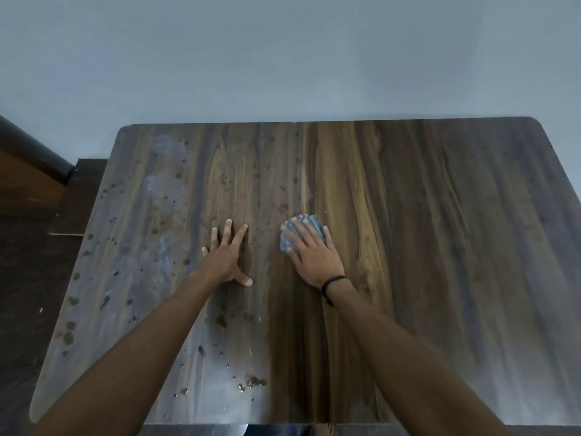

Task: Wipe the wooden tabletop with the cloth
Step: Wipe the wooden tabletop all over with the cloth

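Note:
The wooden tabletop (440,247) fills most of the view, its left half speckled with water drops and pale smears. A small blue cloth (287,239) lies near the middle of the table. My right hand (314,256) presses flat on the cloth with straight fingers, covering most of it. My left hand (228,256) rests flat on the bare wood to the left of the cloth, fingers spread. A black band circles my right wrist.
A plain grey wall (283,58) stands right behind the table's far edge. Dark wooden furniture and a dark floor (28,247) lie off the table's left edge. Drops cluster near the front edge at the left (251,380).

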